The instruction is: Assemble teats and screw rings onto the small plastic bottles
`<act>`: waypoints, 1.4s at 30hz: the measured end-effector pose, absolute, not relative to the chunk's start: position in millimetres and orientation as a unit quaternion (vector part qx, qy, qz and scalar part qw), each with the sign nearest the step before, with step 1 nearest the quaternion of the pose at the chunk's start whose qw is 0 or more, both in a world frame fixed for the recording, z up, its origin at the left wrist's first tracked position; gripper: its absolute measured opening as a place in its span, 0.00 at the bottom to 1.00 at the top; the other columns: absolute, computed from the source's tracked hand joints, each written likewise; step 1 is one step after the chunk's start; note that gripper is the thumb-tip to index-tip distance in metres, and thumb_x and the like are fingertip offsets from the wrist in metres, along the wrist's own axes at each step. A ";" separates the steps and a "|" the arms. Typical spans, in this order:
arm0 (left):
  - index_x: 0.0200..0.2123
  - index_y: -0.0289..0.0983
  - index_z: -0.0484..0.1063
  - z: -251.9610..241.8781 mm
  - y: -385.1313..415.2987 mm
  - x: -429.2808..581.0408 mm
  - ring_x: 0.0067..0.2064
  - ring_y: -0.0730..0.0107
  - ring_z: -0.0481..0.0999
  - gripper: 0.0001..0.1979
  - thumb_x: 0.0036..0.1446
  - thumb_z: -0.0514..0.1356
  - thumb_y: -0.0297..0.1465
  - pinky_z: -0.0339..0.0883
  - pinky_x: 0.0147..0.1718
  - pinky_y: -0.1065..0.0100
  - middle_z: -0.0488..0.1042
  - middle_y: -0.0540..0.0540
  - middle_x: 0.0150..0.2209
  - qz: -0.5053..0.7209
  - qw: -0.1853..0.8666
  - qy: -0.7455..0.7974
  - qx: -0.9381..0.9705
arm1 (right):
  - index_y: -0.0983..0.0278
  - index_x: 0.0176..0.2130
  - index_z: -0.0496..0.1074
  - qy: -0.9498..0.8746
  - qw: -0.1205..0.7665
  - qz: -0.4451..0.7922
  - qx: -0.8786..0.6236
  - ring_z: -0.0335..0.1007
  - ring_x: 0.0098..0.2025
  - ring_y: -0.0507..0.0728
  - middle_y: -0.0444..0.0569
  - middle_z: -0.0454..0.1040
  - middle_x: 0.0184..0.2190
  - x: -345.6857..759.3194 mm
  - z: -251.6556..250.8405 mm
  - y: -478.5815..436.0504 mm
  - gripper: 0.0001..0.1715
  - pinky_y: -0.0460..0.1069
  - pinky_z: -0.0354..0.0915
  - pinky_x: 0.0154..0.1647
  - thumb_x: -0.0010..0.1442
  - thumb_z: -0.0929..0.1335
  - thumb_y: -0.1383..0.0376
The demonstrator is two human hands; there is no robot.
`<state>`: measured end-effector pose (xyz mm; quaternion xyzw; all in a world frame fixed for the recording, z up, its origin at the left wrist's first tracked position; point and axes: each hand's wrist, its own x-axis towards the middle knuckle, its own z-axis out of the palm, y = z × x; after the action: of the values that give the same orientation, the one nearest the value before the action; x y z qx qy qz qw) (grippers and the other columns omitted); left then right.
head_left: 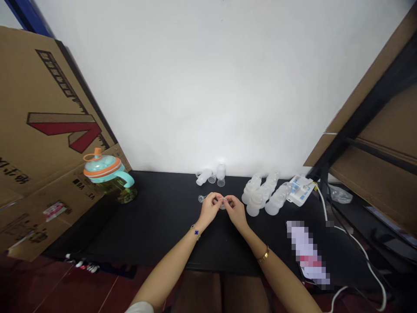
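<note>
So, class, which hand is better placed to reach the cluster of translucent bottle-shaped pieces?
Probably the right hand: it is beside the bottle-shaped pieces, while the left hand is farther off. Both hands' fingertips are on a small clear piece, though.

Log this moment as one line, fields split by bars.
left hand: holding small clear part | right hand: holding same part | table right: translucent bottles grouped | table left: lidded jug

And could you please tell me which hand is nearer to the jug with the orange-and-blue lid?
Left. The left hand is to the right of the jug; the right hand is farther right, beyond the left one.
</note>
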<state>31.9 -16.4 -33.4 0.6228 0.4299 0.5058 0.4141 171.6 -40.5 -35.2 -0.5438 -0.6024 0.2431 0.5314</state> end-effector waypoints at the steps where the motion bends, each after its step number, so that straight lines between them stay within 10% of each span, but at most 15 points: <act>1: 0.33 0.37 0.77 -33.2 -16.1 31.5 0.27 0.74 0.72 0.10 0.57 0.63 0.38 0.70 0.25 0.72 0.73 0.47 0.35 0.505 0.412 0.430 0.625 | 0.62 0.34 0.76 -0.603 0.530 0.244 -0.543 0.65 0.23 0.53 0.47 0.76 0.29 171.5 -35.3 -40.5 0.18 0.48 0.62 0.26 0.62 0.67 0.51; 42: 0.38 0.36 0.79 -19.1 -17.5 30.3 0.33 0.69 0.75 0.14 0.50 0.66 0.38 0.69 0.26 0.73 0.78 0.45 0.37 0.520 0.561 0.399 0.507 | 0.60 0.50 0.69 -0.411 0.554 0.525 -0.499 0.63 0.17 0.48 0.41 0.72 0.30 174.1 -43.4 -30.2 0.31 0.43 0.54 0.12 0.54 0.72 0.45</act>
<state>30.3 -17.5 -19.1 0.5066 0.3985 0.5198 0.5607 174.1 -30.2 -43.4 -0.4986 -0.4113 0.5249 0.5538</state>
